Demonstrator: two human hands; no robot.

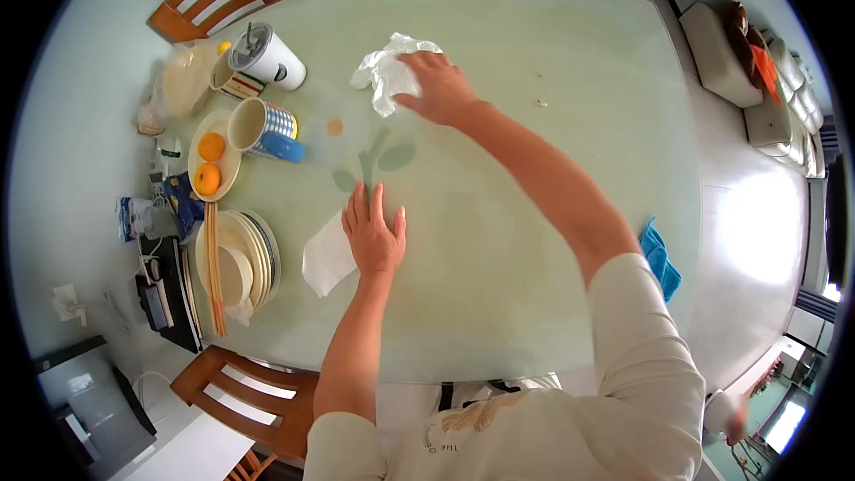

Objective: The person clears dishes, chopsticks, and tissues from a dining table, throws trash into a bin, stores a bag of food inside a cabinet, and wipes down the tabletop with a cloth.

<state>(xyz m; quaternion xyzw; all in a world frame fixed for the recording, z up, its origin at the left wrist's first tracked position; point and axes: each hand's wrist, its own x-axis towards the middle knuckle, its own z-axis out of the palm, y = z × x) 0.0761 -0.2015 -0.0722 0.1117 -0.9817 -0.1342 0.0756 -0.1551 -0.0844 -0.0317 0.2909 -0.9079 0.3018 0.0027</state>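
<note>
My right hand [437,89] reaches across to the far part of the table, its thumb and fingers round the near edge of a crumpled, shiny white plastic bag [386,80]. Part of the bag is hidden beneath the fingers. Closer to me, my left hand [374,236] lies flat with fingers spread, over a printed green plant pattern on the tabletop. A white paper napkin [327,258] rests on the table at its left, one edge running under or against the hand.
A glass-topped table [499,258] fills the middle. Along its left side stand a lidded tumbler [278,62], a checked mug [258,127], a plate of oranges [210,147] and stacked dishes [258,254] with chopsticks [213,267] across. A blue cloth [657,260] hangs at the right edge.
</note>
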